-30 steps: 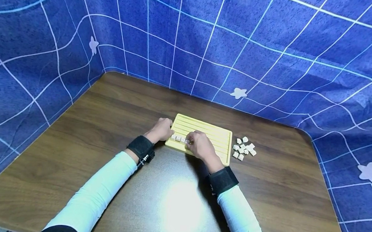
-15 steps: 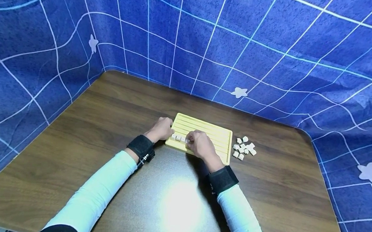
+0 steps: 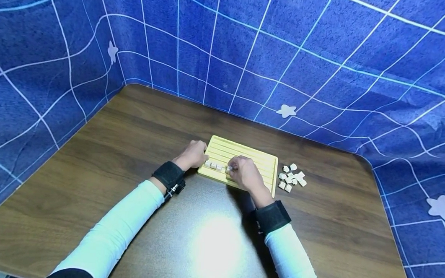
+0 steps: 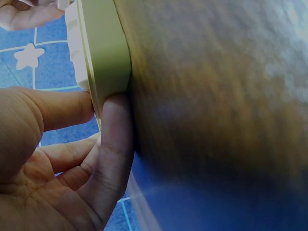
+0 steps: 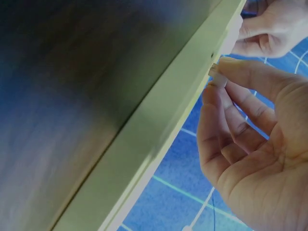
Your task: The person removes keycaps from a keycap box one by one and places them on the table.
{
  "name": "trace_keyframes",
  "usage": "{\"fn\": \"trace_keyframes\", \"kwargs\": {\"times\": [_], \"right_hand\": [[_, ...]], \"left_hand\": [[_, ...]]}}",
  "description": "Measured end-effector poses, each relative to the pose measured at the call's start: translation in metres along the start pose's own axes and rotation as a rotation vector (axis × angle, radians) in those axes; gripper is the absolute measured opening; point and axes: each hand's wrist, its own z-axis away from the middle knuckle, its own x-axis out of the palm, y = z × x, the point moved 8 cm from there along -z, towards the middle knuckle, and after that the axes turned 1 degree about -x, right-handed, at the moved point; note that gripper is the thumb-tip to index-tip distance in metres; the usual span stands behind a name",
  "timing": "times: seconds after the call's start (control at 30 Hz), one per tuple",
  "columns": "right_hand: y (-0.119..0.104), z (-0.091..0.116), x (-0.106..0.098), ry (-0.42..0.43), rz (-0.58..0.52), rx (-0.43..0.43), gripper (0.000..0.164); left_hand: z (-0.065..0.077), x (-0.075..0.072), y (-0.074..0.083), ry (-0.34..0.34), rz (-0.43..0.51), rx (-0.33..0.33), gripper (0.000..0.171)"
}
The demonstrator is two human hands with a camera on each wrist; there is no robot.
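A shallow yellow tray (image 3: pixel 259 157) with raised ridges lies on the table. My left hand (image 3: pixel 192 155) grips its left end; in the left wrist view the thumb (image 4: pixel 72 108) is at the rim and a finger lies under the edge. Several small off-white blocks (image 3: pixel 213 166), faintly marked on top, stand in a row along the tray's near groove, beside that hand. Over the same groove, my right hand (image 3: pixel 246 174) pinches another small off-white block (image 5: pixel 219 80) between thumb and fingertips, a short gap to the right of the row.
Several loose off-white blocks (image 3: pixel 289 180) lie scattered on the brown wooden table (image 3: pixel 151 122), just right of the tray. A blue curtain (image 3: pixel 227 51) with white lines and stars hangs behind and along both sides of the table.
My right hand has shifted slightly right along the groove with its block, so a gap now shows between that block and the row. The left hand stays on the tray's end.
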Motion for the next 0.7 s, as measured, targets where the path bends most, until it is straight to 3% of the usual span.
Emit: {"fn": "trace_keyframes", "kwargs": {"times": [0.4,0.7], "right_hand": [[0.038,0.022,-0.029,0.099,-0.033,-0.02,0.01],[0.077,0.041,-0.052,0.152,0.004,0.037,0.016]], "left_hand": [[-0.001,0.001,-0.001,0.001,0.0,0.009,0.014],[-0.003,0.002,-0.002,-0.008,0.018,-0.018,0.014]]}}
